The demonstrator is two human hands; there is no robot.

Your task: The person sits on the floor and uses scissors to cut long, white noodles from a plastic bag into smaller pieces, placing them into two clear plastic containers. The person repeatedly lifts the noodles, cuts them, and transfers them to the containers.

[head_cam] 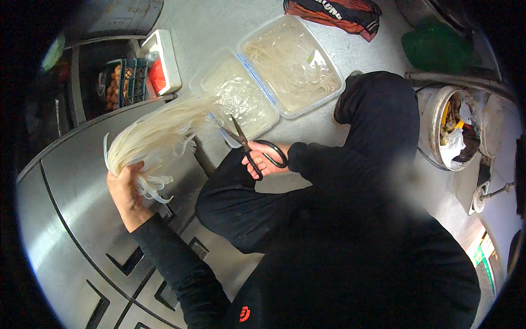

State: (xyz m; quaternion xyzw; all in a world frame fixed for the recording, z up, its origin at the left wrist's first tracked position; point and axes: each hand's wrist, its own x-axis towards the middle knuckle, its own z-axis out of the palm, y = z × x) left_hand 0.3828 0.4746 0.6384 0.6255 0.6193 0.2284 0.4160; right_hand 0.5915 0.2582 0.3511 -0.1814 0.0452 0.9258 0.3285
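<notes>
A long bunch of pale, translucent noodles hangs from my left hand, which grips it near one end; short loose ends stick out below the fist. The far end reaches over a clear plastic tub of rippling water. My right hand holds black-handled scissors, their blades parted and pointing towards the tub, just beside the hanging strands. Against that tub stands a second clear plastic tub, where more noodles lie in water.
A red and black cloth lies on the metal floor beyond the tubs. To the left are a white foam box, a green crate and eggs beside a metal cabinet. A waste bucket stands at right.
</notes>
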